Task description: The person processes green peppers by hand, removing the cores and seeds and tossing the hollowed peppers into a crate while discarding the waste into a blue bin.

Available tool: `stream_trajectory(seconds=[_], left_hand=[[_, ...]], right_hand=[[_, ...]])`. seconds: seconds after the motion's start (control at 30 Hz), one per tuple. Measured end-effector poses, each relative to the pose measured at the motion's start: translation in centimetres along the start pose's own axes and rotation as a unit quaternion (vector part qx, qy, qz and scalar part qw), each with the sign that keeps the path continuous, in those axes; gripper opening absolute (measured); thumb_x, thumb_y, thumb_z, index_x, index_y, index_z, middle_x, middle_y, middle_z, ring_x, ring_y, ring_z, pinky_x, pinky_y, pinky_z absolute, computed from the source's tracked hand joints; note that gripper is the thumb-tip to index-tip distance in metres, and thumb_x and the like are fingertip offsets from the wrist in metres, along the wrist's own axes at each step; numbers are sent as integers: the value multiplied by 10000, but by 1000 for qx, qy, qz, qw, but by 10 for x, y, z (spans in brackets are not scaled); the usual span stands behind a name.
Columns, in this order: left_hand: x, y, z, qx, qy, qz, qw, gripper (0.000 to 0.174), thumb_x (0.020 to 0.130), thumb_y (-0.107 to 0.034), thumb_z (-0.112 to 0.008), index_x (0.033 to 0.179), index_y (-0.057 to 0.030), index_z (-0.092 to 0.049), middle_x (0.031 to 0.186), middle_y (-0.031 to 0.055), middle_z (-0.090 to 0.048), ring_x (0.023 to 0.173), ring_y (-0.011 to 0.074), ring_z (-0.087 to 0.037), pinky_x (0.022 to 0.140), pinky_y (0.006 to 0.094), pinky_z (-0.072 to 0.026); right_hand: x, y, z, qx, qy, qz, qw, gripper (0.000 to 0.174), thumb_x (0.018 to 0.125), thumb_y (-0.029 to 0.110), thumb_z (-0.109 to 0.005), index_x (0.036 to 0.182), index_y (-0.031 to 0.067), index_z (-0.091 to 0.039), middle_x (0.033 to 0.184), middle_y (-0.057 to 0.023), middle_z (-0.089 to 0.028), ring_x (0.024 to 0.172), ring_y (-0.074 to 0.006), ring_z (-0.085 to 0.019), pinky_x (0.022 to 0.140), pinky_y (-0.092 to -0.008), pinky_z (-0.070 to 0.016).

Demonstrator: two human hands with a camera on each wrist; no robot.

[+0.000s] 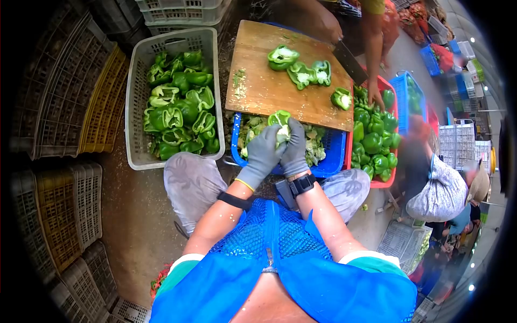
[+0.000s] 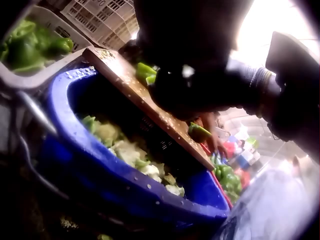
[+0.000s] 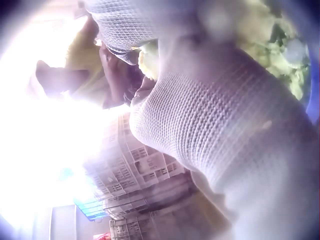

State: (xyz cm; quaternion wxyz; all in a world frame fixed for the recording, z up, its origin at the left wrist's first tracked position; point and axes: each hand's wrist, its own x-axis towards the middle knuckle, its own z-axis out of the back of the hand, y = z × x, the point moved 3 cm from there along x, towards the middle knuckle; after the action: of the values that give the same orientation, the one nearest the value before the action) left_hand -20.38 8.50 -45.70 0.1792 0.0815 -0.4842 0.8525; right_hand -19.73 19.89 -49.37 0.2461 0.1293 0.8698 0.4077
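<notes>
Both gloved hands meet over the blue tub (image 1: pixel 335 153) in the head view. The left hand (image 1: pixel 265 154) and the right hand (image 1: pixel 294 149) grip a piece of green pepper (image 1: pixel 280 118) between them, its pale core (image 1: pixel 283 134) at their fingers. In the left wrist view the left hand is a dark shape above the tub (image 2: pixel 125 175), which holds pale cores and scraps (image 2: pixel 130 152). The right wrist view shows the right glove (image 3: pixel 200 110) close up, with a pale pepper bit (image 3: pixel 149 61) beside it. Cut peppers (image 1: pixel 283 57) lie on the wooden board (image 1: pixel 258 59).
A grey crate (image 1: pixel 133 102) of cut peppers stands at the left, a red crate (image 1: pixel 397 156) of whole peppers at the right. Across the board another person's hand holds a knife (image 1: pixel 350 63); the other hand (image 1: pixel 375 94) reaches into the red crate. Stacked crates (image 1: pixel 59 97) line the far left.
</notes>
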Motion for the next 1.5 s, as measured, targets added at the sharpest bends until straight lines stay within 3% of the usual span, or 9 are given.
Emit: stream_trajectory(seconds=[0.3,0.47,0.57,0.6,0.67,0.77,1.27,1.4,1.5], left_hand=[[13,9,28,-18,-161,69,984,378,664,-143,-764,943,-53,-526,865,111,-599,728,286,-617,641,358,-502],[-10,60,-7,-408,-237,405,783,402,766,-67,-740,1035,4,-450,858,74,-591,676,146,-584,613,273,-500],[-16,56,-24,-318,51,358,876,621,729,-206,-813,1178,-6,-434,1020,124,-573,873,202,-597,750,302,-508],[-19,61,-28,-155,62,238,957,736,733,-282,-810,1273,-5,-395,1083,127,-550,980,200,-562,832,316,-486],[-10,53,-18,-77,35,215,973,682,778,-298,-772,1275,11,-422,1099,117,-557,1010,190,-543,851,314,-473],[-8,62,-36,-346,58,313,882,554,810,-325,-729,1187,18,-511,968,112,-612,880,193,-598,786,296,-498],[-6,33,-48,-737,144,483,450,420,908,-293,-593,1259,-77,-515,1109,82,-604,1000,215,-607,827,357,-527],[4,34,-47,-676,48,391,624,368,881,-94,-558,1243,-53,-508,1064,83,-608,950,221,-622,814,337,-536],[25,68,-23,-815,-60,297,493,513,832,-262,-685,1266,-71,-487,1051,90,-606,937,239,-621,840,363,-544]], right_hand=[[18,-8,-42,114,-19,-90,989,175,919,226,-557,977,61,-574,909,-63,-617,805,-189,-614,707,-337,-537],[37,48,-93,48,90,-23,995,343,938,341,-554,1176,97,-523,1147,-92,-573,941,-204,-610,763,-371,-549],[66,84,-119,-64,220,-20,973,652,905,514,-549,1404,129,-383,1398,-113,-418,1142,-294,-531,933,-440,-467],[93,94,-104,-323,157,43,932,626,878,458,-596,1385,143,-407,1432,-152,-376,1101,-348,-567,915,-461,-472],[154,92,-55,-807,98,145,564,544,842,322,-619,1334,167,-449,1412,-218,-365,1018,-424,-594,845,-472,-498],[136,81,-35,-871,81,129,467,496,794,219,-610,1272,181,-482,1340,-253,-406,944,-455,-598,788,-498,-502],[-14,44,-18,-716,327,27,616,508,742,382,-699,1133,100,-540,907,-220,-656,830,-396,-628,724,-458,-502],[-45,57,-26,-760,254,140,582,365,766,407,-693,972,124,-591,791,-143,-651,732,-357,-633,629,-448,-486],[-67,58,-33,-738,264,149,603,320,796,408,-678,884,116,-581,738,-134,-623,696,-343,-625,577,-427,-473]])
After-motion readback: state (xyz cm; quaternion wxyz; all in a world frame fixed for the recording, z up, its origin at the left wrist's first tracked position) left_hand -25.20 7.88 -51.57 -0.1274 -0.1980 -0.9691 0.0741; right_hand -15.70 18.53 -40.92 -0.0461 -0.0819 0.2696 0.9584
